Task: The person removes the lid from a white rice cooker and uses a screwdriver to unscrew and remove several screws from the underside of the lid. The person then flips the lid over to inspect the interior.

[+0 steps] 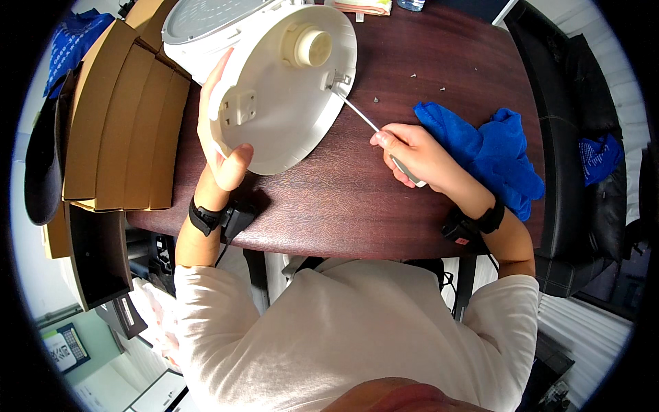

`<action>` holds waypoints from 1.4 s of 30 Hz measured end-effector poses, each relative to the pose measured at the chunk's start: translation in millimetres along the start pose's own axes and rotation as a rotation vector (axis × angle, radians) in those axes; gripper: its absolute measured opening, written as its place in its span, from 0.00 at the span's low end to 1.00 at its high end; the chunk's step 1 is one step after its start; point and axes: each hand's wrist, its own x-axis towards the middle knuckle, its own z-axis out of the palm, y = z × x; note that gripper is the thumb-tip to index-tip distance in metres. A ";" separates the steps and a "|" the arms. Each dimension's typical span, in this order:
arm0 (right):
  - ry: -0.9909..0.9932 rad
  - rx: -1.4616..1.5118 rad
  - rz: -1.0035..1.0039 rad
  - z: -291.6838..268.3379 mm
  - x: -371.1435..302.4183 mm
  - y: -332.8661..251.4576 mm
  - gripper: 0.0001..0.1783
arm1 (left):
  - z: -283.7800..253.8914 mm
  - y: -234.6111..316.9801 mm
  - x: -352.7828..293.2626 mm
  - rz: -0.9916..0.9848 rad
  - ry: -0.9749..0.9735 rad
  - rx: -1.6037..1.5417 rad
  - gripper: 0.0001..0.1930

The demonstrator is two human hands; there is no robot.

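A white appliance lies tipped on its side at the far left of the table, its round base [292, 120] facing me. My left hand [221, 154] grips the left edge of that base, with the thumb at the lower rim and the fingers along the side. A short cream spout-like collar [316, 48] sticks out of the base. In my right hand [422, 154] is a screwdriver [357, 111] with a grey-and-white handle. Its tip meets a small fitting [332, 82] at the base's right side; whether it sits in a screw I cannot tell. Several small screws [443, 88] lie to the right.
A crumpled blue cloth [487, 147] lies by my right forearm on the dark wood table [329, 213]. Cardboard boxes [127, 123] stand along the left edge. At the back are a folded cloth [364, 7] and a clear bottle [410, 4]. A black sofa [566, 137] stands to the right.
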 end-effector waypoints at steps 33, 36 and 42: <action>0.105 -0.170 -0.049 -21.2 -2.0 -4.6 0.15 | -1.4 12.6 -9.3 -0.272 0.003 0.002 0.52; 0.028 -0.034 -0.020 -16.5 0.9 0.8 0.17 | -1.0 12.4 -11.1 -0.287 0.014 0.007 0.52; -0.015 0.009 -0.016 -11.6 4.4 5.0 0.16 | -1.3 13.7 -10.4 -0.292 0.023 0.008 0.53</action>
